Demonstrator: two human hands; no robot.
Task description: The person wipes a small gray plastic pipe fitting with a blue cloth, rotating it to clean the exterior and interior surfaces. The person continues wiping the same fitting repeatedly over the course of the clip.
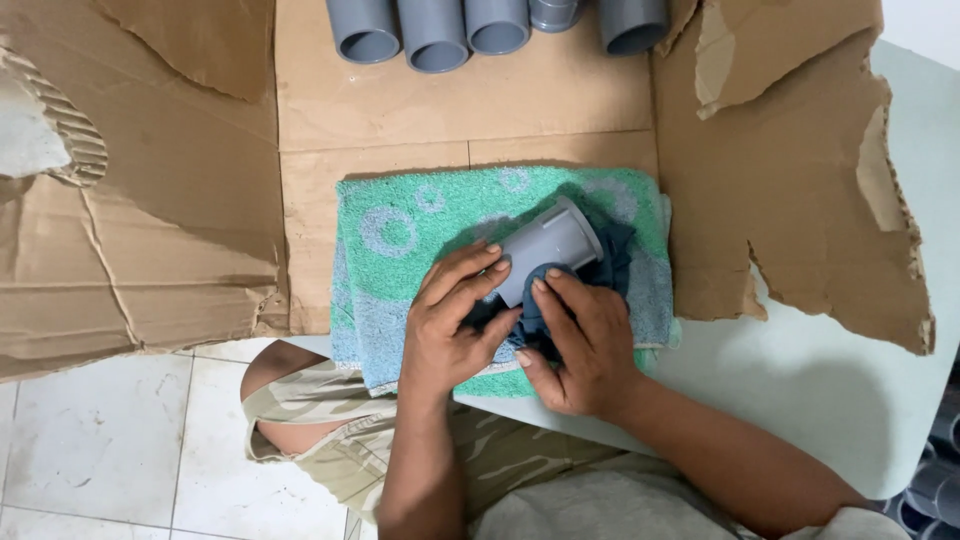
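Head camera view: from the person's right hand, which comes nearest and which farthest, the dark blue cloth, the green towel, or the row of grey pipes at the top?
From the right hand:
1. Dark blue cloth, under its fingers, against the grey fitting.
2. Green towel, spread beneath both hands.
3. Row of grey pipes, on the cardboard's far edge.

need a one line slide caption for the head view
Left hand and right hand press a dark cloth against a grey pipe fitting on a green towel.

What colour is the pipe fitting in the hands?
Grey pipe fitting, seen in the head view.
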